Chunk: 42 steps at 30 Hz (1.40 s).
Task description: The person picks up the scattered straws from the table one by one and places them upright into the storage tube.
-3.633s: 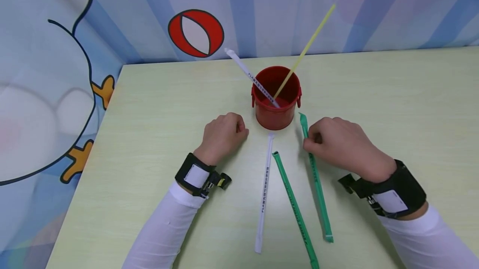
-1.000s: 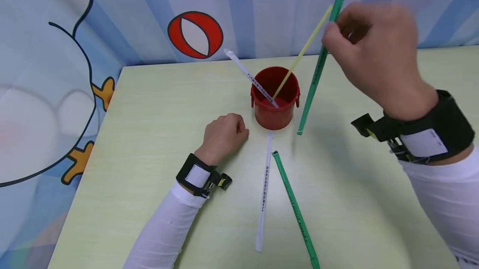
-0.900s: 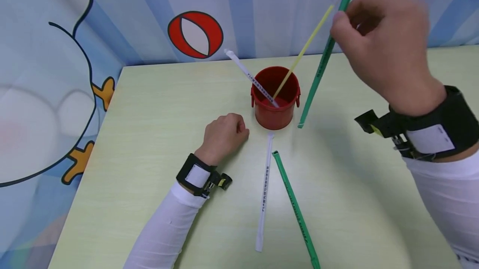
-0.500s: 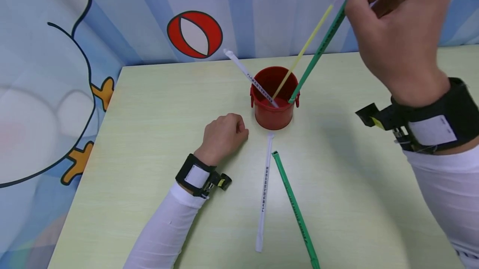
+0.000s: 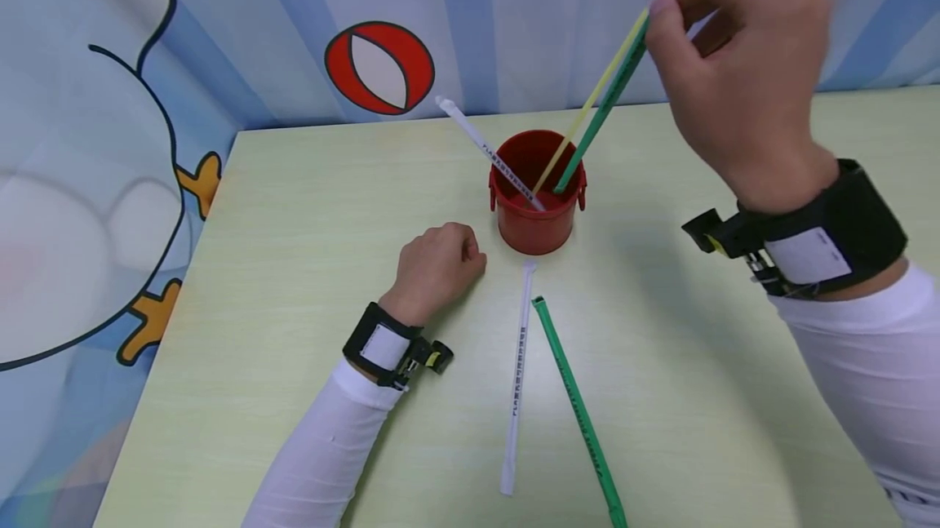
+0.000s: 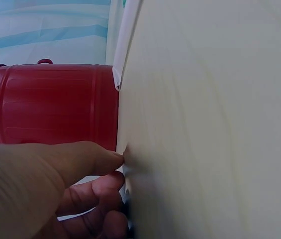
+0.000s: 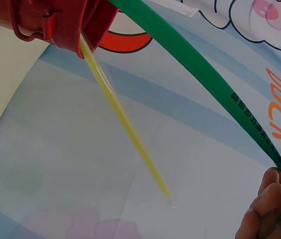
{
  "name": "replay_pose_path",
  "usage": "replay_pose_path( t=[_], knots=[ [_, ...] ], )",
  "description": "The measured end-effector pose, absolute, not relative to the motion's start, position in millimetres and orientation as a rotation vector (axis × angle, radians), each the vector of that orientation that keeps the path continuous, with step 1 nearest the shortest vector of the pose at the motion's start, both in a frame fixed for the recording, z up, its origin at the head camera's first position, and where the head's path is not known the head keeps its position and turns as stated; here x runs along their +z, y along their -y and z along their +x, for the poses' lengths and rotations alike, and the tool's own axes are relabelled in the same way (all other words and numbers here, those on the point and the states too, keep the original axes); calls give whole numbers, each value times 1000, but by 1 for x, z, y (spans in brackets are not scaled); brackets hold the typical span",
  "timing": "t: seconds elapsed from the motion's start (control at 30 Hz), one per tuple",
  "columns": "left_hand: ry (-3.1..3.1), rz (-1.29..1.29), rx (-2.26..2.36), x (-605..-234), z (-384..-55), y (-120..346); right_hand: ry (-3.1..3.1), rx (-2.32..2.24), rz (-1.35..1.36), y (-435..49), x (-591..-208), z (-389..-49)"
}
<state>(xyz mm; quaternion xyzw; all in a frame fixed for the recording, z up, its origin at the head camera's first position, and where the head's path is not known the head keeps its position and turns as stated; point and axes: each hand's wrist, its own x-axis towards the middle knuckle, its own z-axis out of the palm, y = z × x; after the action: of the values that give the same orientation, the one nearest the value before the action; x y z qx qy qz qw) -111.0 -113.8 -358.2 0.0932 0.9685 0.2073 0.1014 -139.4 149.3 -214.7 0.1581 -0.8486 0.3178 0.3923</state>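
Note:
My right hand (image 5: 749,79) pinches a green wrapped straw (image 5: 617,87) between thumb and fingers, up above the table's back edge. Its lower end is inside the mouth of a small red bucket (image 5: 536,226). A white wrapped straw (image 5: 488,151) and a yellow straw (image 5: 593,99) lean in that bucket; in the right wrist view the yellow straw (image 7: 125,122) juts past the rim. My left hand (image 5: 438,267) rests on the table at the bucket's near left, fingers loosely curled around nothing. In the left wrist view the bucket (image 6: 55,102) stands just beyond the thumb.
On the pale table (image 5: 316,226) in front of the bucket lie another white wrapped straw (image 5: 518,381) and another green wrapped straw (image 5: 580,414). A printed cloth (image 5: 514,30) with a red ball picture hangs behind and along the left side.
My right hand has lifted the green straw off the table, turned it upright and moved it leftward, bringing its lower end into the bucket. The left hand has stayed put.

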Motion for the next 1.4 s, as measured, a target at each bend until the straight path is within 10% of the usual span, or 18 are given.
replay_pose_path(
  t=[1.4],
  knots=[
    [-2851,259,615,-356,-110,113,2608,837,287,-126,-279,-147]
  ],
)
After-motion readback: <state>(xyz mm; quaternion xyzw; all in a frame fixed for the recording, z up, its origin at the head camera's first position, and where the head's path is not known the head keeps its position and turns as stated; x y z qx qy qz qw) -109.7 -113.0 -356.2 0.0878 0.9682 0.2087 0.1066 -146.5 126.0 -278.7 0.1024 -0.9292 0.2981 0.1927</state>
